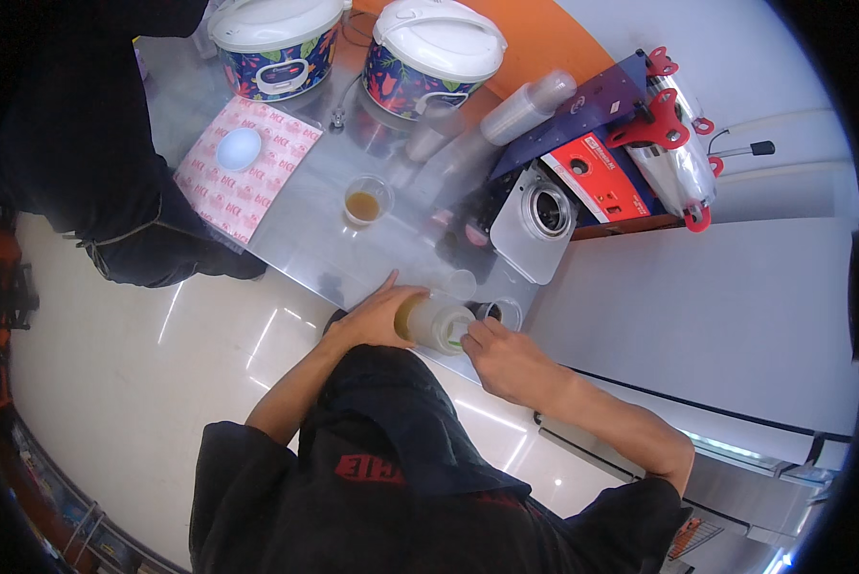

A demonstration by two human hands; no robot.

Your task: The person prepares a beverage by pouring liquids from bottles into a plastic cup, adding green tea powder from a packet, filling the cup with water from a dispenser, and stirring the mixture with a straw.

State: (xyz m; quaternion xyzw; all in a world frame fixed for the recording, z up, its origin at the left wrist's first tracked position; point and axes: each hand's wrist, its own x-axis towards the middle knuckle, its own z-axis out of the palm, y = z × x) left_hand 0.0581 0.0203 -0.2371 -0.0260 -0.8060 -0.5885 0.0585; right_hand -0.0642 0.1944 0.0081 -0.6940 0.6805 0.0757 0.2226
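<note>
My left hand point(380, 316) wraps around the base of a translucent wide-mouthed container point(429, 321), which holds some brownish liquid. At the container's mouth, my right hand point(504, 361) pinches a small white and green item point(458, 333); my fingers partly hide it, so I cannot tell exactly what it is. Just beyond my right fingers stands a clear plastic cup point(513, 313) with dark contents. A small clear cup point(461, 284) is beside the container. Farther up the metal table point(307, 237) stands another clear plastic cup point(365, 199) with brown liquid.
Two floral-patterned rice cookers point(280, 61) point(429, 64) stand at the back. A white bowl point(239, 149) rests on pink printed paper point(271, 190). Stacked clear cups point(522, 111) stand near a cup sealing machine point(594, 176). A person in dark clothing point(77, 129) stands at left.
</note>
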